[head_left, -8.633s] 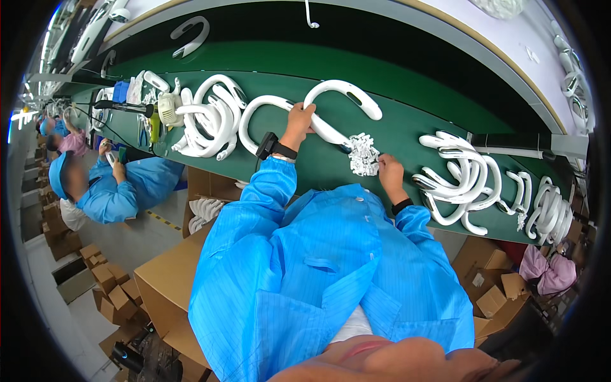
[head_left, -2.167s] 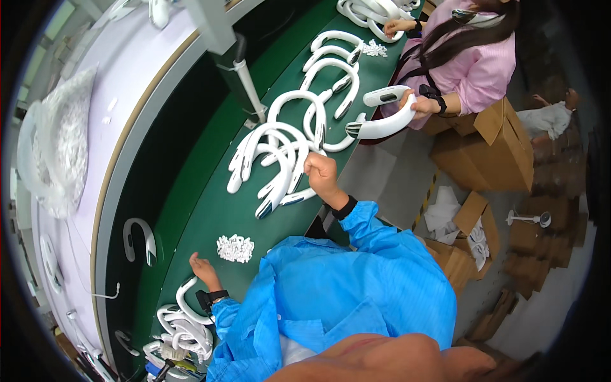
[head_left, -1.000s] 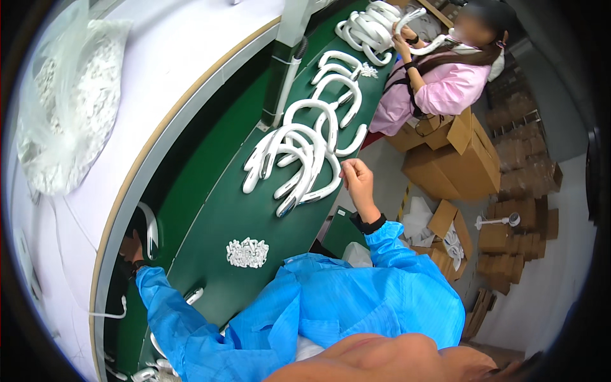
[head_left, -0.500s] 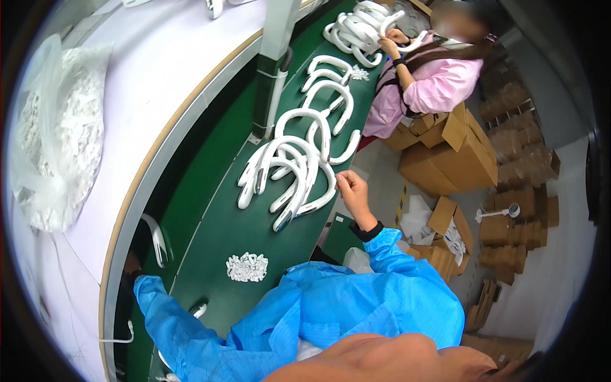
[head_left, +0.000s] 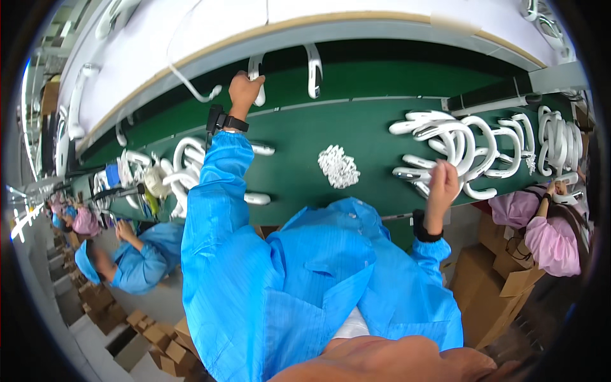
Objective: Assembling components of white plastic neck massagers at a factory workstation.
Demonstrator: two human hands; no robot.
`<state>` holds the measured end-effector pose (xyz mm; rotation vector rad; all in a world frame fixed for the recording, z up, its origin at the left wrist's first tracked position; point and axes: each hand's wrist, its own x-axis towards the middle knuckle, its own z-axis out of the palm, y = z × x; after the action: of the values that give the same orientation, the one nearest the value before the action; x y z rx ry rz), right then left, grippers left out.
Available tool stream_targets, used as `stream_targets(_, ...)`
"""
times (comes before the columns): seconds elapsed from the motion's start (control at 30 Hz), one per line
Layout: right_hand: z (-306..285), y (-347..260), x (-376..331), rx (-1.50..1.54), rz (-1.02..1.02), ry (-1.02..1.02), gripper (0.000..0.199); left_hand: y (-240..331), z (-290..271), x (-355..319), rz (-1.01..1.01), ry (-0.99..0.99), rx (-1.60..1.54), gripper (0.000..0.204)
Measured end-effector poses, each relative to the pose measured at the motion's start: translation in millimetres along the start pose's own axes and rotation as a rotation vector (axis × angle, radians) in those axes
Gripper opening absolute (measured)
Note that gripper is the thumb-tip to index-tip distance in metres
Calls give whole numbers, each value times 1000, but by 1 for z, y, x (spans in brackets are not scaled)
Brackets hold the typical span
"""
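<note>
A person in a blue smock [head_left: 318,280] faces a long green workbench [head_left: 286,169]; twelve o'clock is straight ahead across it. At eleven o'clock the left hand [head_left: 245,92] reaches to the far side, its fingers wrapped around a white curved bar [head_left: 259,97] whose upper part runs out of sight beneath a pale shelf [head_left: 382,25]. Just right of it, a second white leg [head_left: 314,75] hangs from under the same shelf; I cannot tell whether the two join.

The right hand [head_left: 443,184] is raised between one and two o'clock, fingers bent inward; I cannot tell whether anything small sits in them, or whether they touch the large stack of white U-shaped parts [head_left: 471,143] directly behind.

At twelve o'clock, between the hands, lies a heap of small white pieces [head_left: 339,167]. Two rounded white ends [head_left: 258,198] stick out beside the left sleeve, and another tangle of curved white parts [head_left: 184,167] lies at ten o'clock. A co-worker in a blue cap [head_left: 139,261] sits at nine o'clock, another in pink [head_left: 550,245] at three, with cardboard boxes [head_left: 474,290] at four.
</note>
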<state>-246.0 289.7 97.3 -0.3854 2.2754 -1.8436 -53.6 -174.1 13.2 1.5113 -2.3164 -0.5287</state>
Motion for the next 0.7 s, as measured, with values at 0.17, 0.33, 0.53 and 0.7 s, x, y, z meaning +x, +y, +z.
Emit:
stream_targets(0.17, 87, 47, -21, -277, -176, -408, 14, -34, -28, -103, -226, -172, -247, 38)
stream_targets(0.33, 143, 94, -44, -689, -441, -598, 28, -58, -20, -201, -447, -237, -503, 35)
stream_targets(0.53, 164, 136, -51, -998, -464, -806, 21, -31, -19, -243, -566, -243, -800, 44)
stream_targets(0.7, 159, 147, -47, -886, -549, -803, 12, -18, -20, -251, -684, -546, -1441, 43)
